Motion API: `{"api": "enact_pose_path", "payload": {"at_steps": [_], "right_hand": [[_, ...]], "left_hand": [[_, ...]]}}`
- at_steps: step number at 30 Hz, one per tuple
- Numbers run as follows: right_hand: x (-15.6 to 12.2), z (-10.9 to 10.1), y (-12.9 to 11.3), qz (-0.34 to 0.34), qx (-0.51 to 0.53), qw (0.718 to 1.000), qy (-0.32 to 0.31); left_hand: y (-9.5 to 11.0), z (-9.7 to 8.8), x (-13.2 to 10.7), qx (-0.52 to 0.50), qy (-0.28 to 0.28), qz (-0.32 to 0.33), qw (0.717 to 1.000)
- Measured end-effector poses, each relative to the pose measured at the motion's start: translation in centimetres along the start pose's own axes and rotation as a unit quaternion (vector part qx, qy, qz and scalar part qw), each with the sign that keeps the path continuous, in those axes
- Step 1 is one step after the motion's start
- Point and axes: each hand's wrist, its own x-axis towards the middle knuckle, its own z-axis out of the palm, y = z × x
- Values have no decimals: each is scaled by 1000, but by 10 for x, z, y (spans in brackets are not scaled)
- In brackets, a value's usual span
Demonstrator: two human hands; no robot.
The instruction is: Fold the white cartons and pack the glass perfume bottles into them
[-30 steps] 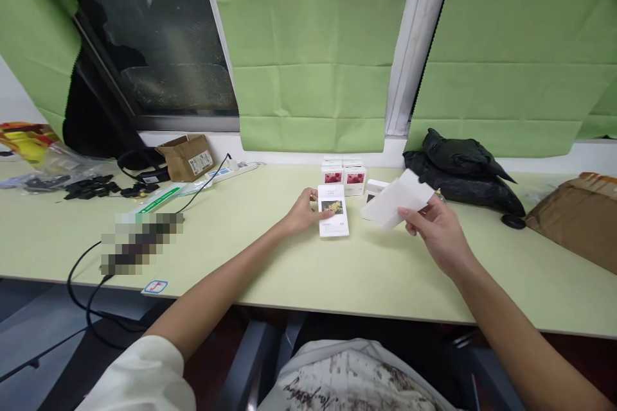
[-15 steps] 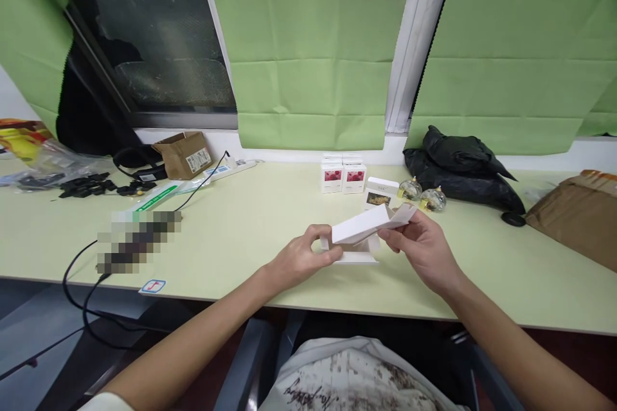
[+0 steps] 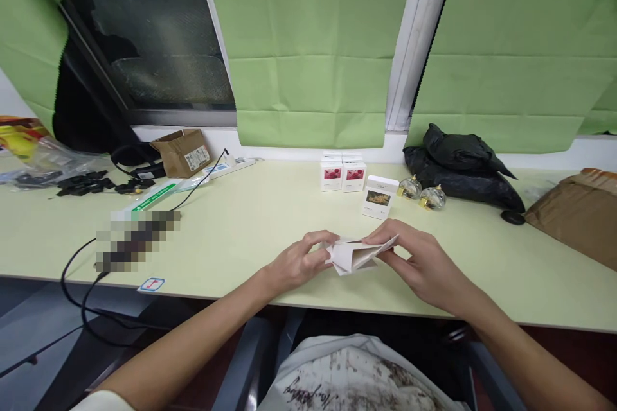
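Note:
Between my two hands is a white cardboard box [image 3: 348,255], partly folded, its flaps sticking out and an opening facing me. My left hand [image 3: 301,262] pinches its left edge between thumb and fingers. On the right side, my right hand [image 3: 417,262] grips a flap, with the thumb below and the fingers on top. Just beyond stands a white box with a dark picture [image 3: 378,198], its top flap raised. Two round glass bottles with gold tops, one a near bottle [image 3: 432,198] and one a far bottle [image 3: 409,187], lie to its right.
Several white boxes with pink pictures [image 3: 343,173] stand at the back. Black plastic bags [image 3: 463,170] and a brown carton [image 3: 576,215] lie to the right. At left are a small open carton [image 3: 183,154], black cables and a power strip [image 3: 236,167].
The white box in my hands has turned and come lower, so its flaps and opening now face me. My right hand has shifted its grip, uncovering the box with the dark picture.

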Motion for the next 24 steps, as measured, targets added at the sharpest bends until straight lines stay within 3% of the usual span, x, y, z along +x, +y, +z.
{"api": "enact_pose_path", "payload": {"at_steps": [3,7,14,17,22,24], "right_hand": [[1,15,7,-52,-73,996,8],[8,26,10,-36,-149,988,4],[12,3,3,-109,-144,983,-33],[12,4,6,-112,-186,975,-49],[16,14,6,-123,-252,958,-65],[17,13,1,-106,-255,957,-85]], "left_hand": [[2,1,5,-11,5,-7,1000],[5,2,6,5,4,-1,1000],[5,0,6,17,0,-42,999],[8,1,4,11,-27,-42,999],[14,-2,2,10,-107,-206,973],[13,-4,4,22,-118,-188,975]]}}
